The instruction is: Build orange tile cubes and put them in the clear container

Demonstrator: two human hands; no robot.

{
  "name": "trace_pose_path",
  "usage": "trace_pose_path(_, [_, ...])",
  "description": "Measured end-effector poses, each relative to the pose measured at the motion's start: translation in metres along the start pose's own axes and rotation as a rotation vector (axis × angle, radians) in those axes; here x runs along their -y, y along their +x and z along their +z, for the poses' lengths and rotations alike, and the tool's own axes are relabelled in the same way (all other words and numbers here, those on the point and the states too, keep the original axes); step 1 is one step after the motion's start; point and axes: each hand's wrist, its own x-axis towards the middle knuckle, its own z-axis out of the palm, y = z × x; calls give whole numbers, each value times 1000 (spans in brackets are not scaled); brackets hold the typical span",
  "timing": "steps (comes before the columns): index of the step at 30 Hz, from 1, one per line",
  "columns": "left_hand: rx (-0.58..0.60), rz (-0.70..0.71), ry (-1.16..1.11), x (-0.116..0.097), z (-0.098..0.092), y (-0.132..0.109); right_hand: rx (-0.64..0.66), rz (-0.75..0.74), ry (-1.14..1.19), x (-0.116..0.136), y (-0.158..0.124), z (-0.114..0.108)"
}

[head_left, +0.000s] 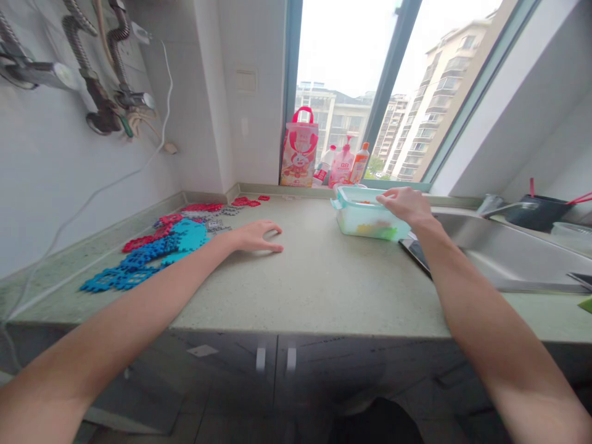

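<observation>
My left hand (256, 236) hovers low over the counter, fingers stretched apart and holding nothing. Just left of it lie flat interlocking plastic pieces with notched edges: light blue pieces (189, 234), dark blue pieces (143, 256), red pieces (161, 231) and grey pieces (215, 223). At the right, my right hand (409, 205) is over the rim of a translucent box with a teal edge (354, 216). Its fingertips are pinched together above the opening; whatever they hold is hidden. Yellow, green and orange pieces show through the box wall.
A dark flat device (416, 256) lies between box and steel sink (522, 256). Along the windowsill stand a pink bag (300, 157) and several bottles (343, 165). A white cable (92, 197) hangs down the left wall. The counter's front edge (300, 333) is above cabinet doors.
</observation>
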Motion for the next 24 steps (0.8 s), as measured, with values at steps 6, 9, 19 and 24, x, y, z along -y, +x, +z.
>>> trace_pose_path(6, [-14,17,-3,7,4,4,-377,-305,182,29,-22,2])
trace_pose_path(9, [-28,33,8,8,6,6,-418,-695,318,55,-42,12])
trace_pose_path(19, [-52,29,28,2,8,4,62,-1237,268,107,-94,98])
trace_pose_path(24, [-6,-18,156,-1,-5,-1,65,-1197,292,92,-80,96])
